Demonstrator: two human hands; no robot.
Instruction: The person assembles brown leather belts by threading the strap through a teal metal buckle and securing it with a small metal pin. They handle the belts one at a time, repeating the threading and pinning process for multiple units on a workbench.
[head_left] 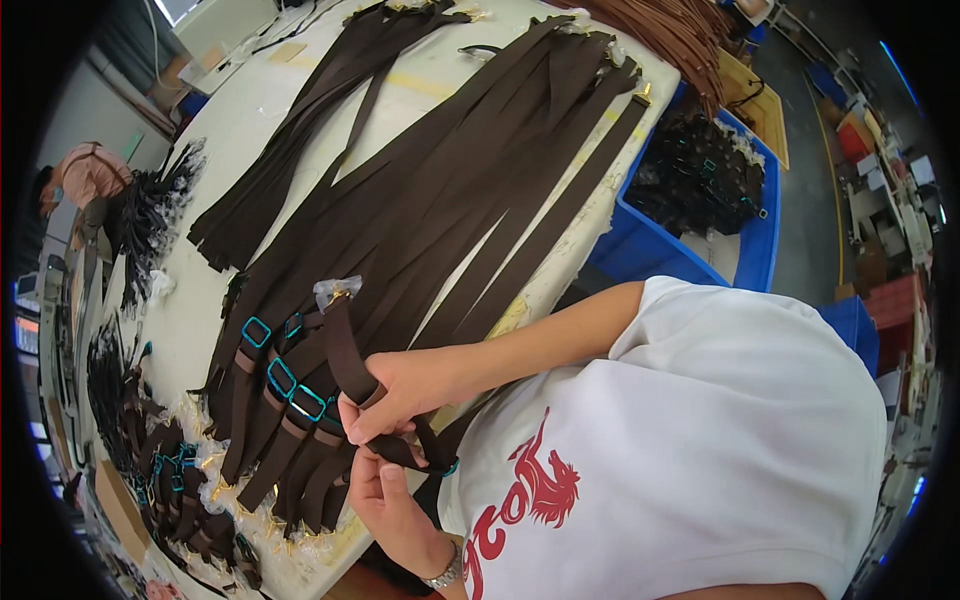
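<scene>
My right hand (400, 388) grips a dark brown webbing strap (345, 350) near its folded part. That strap runs up to a gold clasp in a clear plastic wrap (336, 291). My left hand (385, 498), with a watch on its wrist, pinches the same strap's lower section just below the right hand. A teal buckle (451, 466) sits on the strap beside my fingers. Both hands are at the near edge of the white table (190, 320), next to a row of straps with teal buckles (282, 378).
Many long brown straps (470, 190) lie fanned across the table. A second bundle (300, 130) lies farther left. Finished straps pile up at the lower left (190, 500). A blue bin of dark parts (700, 185) stands beyond the table. Another person (85, 175) sits at far left.
</scene>
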